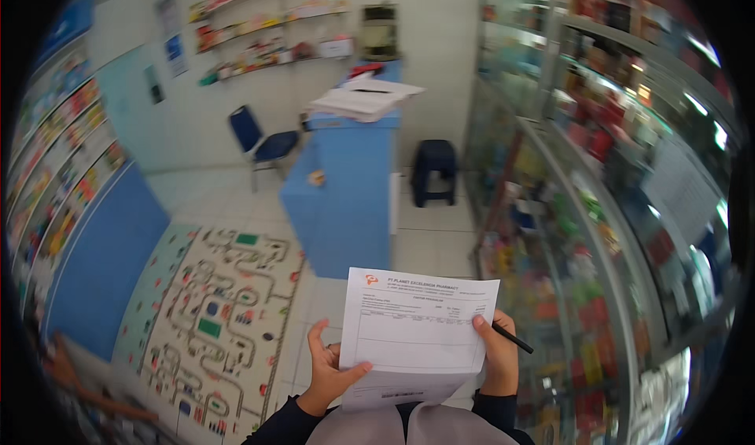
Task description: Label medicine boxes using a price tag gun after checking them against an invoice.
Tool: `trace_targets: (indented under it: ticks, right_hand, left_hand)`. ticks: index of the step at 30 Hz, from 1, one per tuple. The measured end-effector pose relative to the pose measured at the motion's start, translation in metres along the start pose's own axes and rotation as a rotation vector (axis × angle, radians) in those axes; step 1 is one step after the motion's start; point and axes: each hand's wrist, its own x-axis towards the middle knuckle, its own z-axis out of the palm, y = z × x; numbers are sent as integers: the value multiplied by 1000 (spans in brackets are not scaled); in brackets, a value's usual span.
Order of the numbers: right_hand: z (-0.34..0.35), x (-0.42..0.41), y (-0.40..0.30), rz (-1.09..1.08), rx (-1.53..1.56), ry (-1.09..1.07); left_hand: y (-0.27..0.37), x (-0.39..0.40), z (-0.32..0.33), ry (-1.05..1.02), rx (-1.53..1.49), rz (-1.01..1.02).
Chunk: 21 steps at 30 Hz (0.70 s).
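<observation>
A printed paper form (413, 333) with a table and writing is held up in front of me, its lower part folded or bent towards me. My left hand (333, 362) pinches its lower left edge, the thumb on the front and the index finger raised off the sheet. At the right edge, my right hand (498, 347) grips the paper with its thumb on top. A black pen (513, 337) also sits in my right hand and sticks out to the right. Whether further sheets lie behind the front one, I cannot tell.
Ahead stands a blue counter (360, 197) bearing a stack of papers (365, 100) with a pen on it. Glass display cabinets (566, 209) line the right side. A blue chair (262, 135), a dark stool (435, 173), a patterned play mat (224, 327) and stocked shelves (65, 167) are around.
</observation>
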Motion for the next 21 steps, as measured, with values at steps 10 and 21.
trace_targets:
  ticks: [10, 21]
  right_hand:
    - [126, 179, 75, -549, -323, -155]
    - [262, 314, 98, -387, -283, -909]
  left_hand:
    - [-15, 104, -114, 241, -263, -496]
    - [-40, 267, -137, 289, -445, -486]
